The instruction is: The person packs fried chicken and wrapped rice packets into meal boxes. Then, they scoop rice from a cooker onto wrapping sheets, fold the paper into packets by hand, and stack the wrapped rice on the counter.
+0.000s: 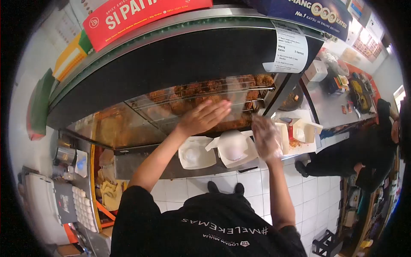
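Observation:
My left hand is bare, its fingers stretched out flat against the glass door of a food warmer. Behind that glass, pieces of fried chicken rest on wire racks. A clear plastic glove covers my right hand, which is beside the warmer's right end; its fingers look loosely extended and somewhat blurred, with no item visible in them. Below my hands stand two open paper boxes, the left box and the middle box, each with a rounded white mound inside.
More open cartons stand to the right, by a steel counter with a dark pan. A paper order slip hangs on the warmer. Another person in dark clothes is at the right. Shelves stand at left.

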The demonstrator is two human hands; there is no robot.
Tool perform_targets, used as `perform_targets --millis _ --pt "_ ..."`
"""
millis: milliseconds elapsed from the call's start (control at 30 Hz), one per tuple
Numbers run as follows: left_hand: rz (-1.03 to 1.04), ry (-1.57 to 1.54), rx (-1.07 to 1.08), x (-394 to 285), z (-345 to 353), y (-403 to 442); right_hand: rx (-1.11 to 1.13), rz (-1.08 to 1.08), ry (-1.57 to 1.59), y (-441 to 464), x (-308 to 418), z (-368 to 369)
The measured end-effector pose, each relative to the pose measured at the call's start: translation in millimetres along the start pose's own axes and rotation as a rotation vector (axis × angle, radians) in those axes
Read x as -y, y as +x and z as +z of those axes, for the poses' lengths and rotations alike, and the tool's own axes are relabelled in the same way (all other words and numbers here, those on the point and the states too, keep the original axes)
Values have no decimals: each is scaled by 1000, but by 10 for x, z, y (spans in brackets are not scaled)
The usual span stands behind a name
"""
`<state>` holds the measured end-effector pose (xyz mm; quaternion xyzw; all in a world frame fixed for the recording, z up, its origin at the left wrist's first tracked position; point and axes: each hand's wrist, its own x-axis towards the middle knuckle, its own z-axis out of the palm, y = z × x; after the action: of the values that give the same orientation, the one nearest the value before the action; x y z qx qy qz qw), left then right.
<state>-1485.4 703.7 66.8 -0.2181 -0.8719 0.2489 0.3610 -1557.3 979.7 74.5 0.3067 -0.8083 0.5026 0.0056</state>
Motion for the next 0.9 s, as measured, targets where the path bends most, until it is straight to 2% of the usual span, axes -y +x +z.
perform_targets --millis 33,100,133,200,233,300,367,433,533,567,600,667,733,800,833,900 --pt "-20 -27 -3 69 -61 -167 10 -112 -316 177 141 40" --pt "-90 -70 -37 143 -147 -450 -43 -2 -395 493 232 258" --pt "-142 -89 -73 120 -123 -573 -174 -138 -584 599 61 452" --pt "-222 -106 -116 46 -75 -730 -174 -296 -712 772 -406 678" --pt "-252 -99 -117 7 -57 -803 -44 -318 -640 860 -530 662" --pt "-295 -86 -117 -45 -5 -856 106 -175 -750 1114 -557 641" --pt "-321 -69 -106 -89 14 -907 155 30 -739 1112 -310 597" --pt "-342 -44 -124 -121 69 -932 80 292 -612 952 320 385" --pt "-357 -23 -154 -165 152 -888 -396 9 524 636 -259 721" --pt "-361 -19 -158 -183 171 -882 -385 -134 461 464 -226 652" --pt "-351 -6 -169 -190 200 -869 -358 -48 863 325 -140 665" --pt "-334 18 -185 -204 267 -857 -63 245 1352 -30 -317 468" --pt "-304 34 -180 -206 306 -819 105 190 1479 -349 -600 81" --pt "-299 47 -163 -240 322 -763 83 287 1440 -499 -904 -474" --pt "-304 69 -143 -278 384 -781 69 326 893 -484 -1169 -738" --pt "-313 71 -129 -367 449 -643 42 518 402 -287 -1811 -989"
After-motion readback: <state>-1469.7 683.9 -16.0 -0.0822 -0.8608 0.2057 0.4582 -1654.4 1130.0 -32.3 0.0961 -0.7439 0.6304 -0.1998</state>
